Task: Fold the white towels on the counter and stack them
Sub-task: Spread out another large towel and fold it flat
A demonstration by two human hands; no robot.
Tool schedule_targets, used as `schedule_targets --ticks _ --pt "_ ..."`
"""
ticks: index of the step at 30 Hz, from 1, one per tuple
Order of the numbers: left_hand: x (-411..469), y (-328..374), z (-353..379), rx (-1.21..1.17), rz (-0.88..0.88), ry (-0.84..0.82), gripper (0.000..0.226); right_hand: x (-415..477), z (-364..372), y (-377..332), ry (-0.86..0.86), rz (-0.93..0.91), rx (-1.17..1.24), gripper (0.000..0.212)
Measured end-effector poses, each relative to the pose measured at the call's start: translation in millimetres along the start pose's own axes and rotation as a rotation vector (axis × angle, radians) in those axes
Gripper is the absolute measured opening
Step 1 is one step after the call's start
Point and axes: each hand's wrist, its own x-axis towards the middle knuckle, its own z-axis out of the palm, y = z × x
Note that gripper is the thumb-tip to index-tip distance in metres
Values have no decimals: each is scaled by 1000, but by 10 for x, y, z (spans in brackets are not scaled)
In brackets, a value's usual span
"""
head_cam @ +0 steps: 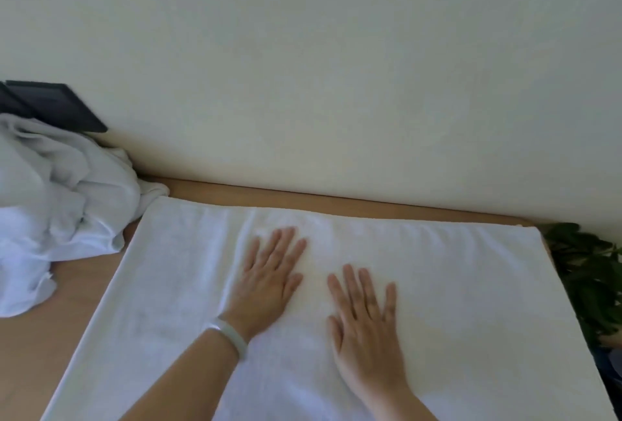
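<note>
Two hands flat on one towel. Starting left: a crumpled pile of white towels (57,205) sits on the wooden counter (40,346), right up against the far-left corner of the spread towel (454,286). That one lies flat with its far edge parallel to the wall. Its near end is cut off, so I can't call its long axis. Left hand (269,282), with a pale bracelet (232,336), and right hand (367,329) both press its middle, fingers straight and spread, not touching each other. A leafy plant (585,272) sits beside the right edge.
</note>
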Motion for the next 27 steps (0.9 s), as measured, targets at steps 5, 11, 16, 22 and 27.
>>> schedule_targets --ticks 5,11,16,22,27 --pt "114 -498 -567 -50 -268 79 72 89 -25 -152 27 103 30 59" --pt "-673 -518 -281 -30 -243 19 62 619 -140 -1289 -17 -45 105 56" --pt "-673 -1072 -132 36 -102 -31 59 704 190 -1519 -72 -37 47 58" --pt "-418 -2048 -346 32 -457 10 71 703 241 -1523 -6 -50 -5 58" --pt "-203 -1245 -243 60 -72 93 59 695 247 -1534 -7 -44 -21 59"
